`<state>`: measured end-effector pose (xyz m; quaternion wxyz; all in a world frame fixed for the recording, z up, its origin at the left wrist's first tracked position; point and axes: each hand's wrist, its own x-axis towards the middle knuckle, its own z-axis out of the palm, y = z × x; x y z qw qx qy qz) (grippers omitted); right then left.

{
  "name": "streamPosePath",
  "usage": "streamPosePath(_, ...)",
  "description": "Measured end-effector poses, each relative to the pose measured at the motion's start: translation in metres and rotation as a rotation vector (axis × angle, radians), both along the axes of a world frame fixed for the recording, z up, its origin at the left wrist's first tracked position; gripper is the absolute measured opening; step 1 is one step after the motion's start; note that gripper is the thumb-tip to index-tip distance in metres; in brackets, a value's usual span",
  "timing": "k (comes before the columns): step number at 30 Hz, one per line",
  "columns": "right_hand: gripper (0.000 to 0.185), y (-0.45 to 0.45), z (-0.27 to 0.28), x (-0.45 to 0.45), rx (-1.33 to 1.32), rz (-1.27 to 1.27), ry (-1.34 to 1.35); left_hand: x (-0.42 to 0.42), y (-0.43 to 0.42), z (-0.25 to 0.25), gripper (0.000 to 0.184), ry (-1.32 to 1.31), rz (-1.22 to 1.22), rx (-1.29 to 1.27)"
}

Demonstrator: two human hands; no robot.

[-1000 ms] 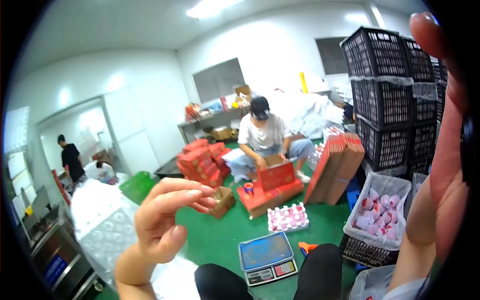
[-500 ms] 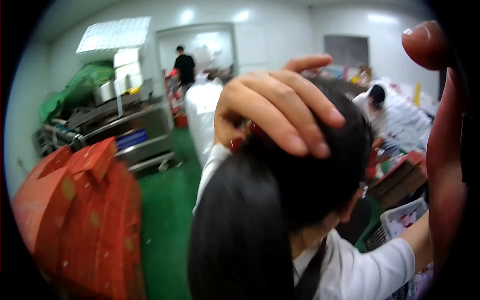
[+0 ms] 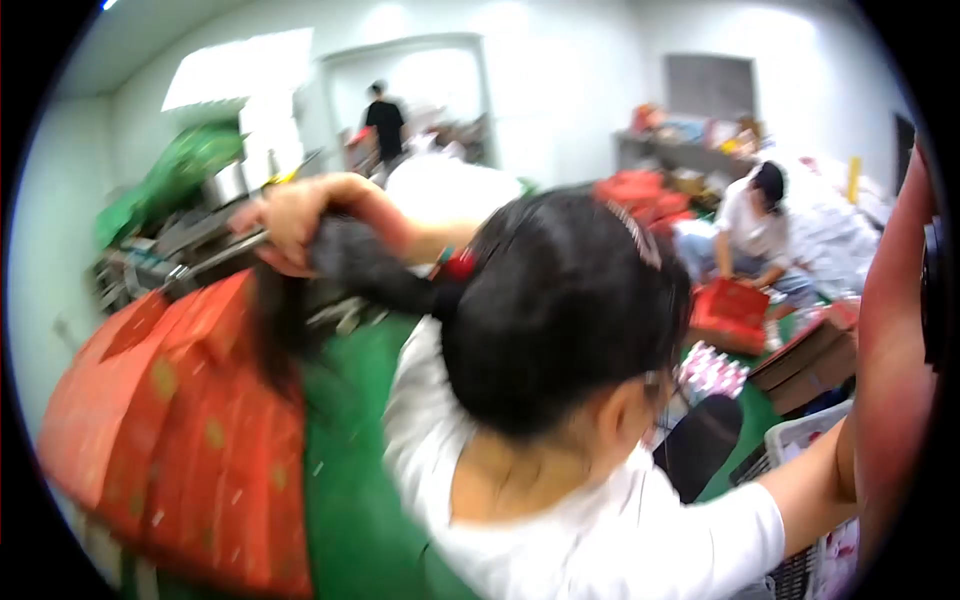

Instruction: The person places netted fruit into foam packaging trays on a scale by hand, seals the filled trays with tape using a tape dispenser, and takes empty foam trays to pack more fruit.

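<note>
The camera looks from behind at a dark-haired head point(image 3: 560, 310) and a white shirt point(image 3: 600, 530), which appear to be my own. My left hand point(image 3: 290, 225), at the end of the raised left arm, is closed round a long dark ponytail point(image 3: 365, 265) and holds it out to the left. A red hair tie point(image 3: 458, 263) shows at the ponytail's base. From the right sleeve, my right forearm point(image 3: 895, 350) rises close to the lens along the right edge. Its hand is out of view. Beside that forearm is a black object point(image 3: 933, 290), cut off.
Stacked red crates point(image 3: 190, 430) stand at left on the green floor point(image 3: 350, 470). Behind them is a metal rack point(image 3: 215, 235). At right, a person in white point(image 3: 755, 225) sits by a red box point(image 3: 730, 315), near a cardboard box point(image 3: 810, 360) and a grey basket point(image 3: 800, 430).
My left hand has gone from the top of the head to the ponytail and pulled it out leftward. The right thumb at the upper right has left the view.
</note>
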<state>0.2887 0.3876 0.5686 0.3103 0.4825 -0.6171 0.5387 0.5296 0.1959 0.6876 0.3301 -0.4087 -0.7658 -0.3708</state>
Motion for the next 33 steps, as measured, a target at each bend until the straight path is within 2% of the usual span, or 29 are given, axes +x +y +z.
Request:
streamPosePath(5, 0.046, -0.054, -0.025, -0.009, -0.008, -0.138, 0.126, -0.055, -0.064, -0.035, 0.066, -0.002, -0.249, -0.001)
streamPosePath(8, 0.046, -0.072, -0.031, -0.027, -0.007, -0.239, 0.143, -0.097, -0.084, -0.035, 0.066, 0.023, -0.407, -0.028)
streamPosePath(12, 0.045, -0.078, -0.01, -0.053, -0.009, -0.384, 0.122, -0.154, -0.102, -0.005, 0.065, 0.009, -0.622, -0.067)
streamPosePath(17, 0.043, -0.064, 0.009, -0.076, 0.089, -0.531, 0.133, -0.2, -0.111, -0.024, 0.064, 0.0, -0.893, 0.019)
streamPosePath(28, 0.04, -0.042, 0.024, -0.099, 0.074, -0.602, 0.188, -0.206, -0.117, -0.051, 0.062, -0.021, -0.887, 0.014)
streamPosePath(30, 0.04, -0.075, 0.037, -0.092, 0.058, -0.612, 0.204, -0.189, -0.155, -0.044, 0.062, -0.02, -0.881, 0.03)
streamPosePath(33, 0.039, -0.066, 0.04, -0.089, 0.032, -0.633, 0.23, -0.171, -0.156, -0.056, 0.062, -0.009, -0.868, 0.04)
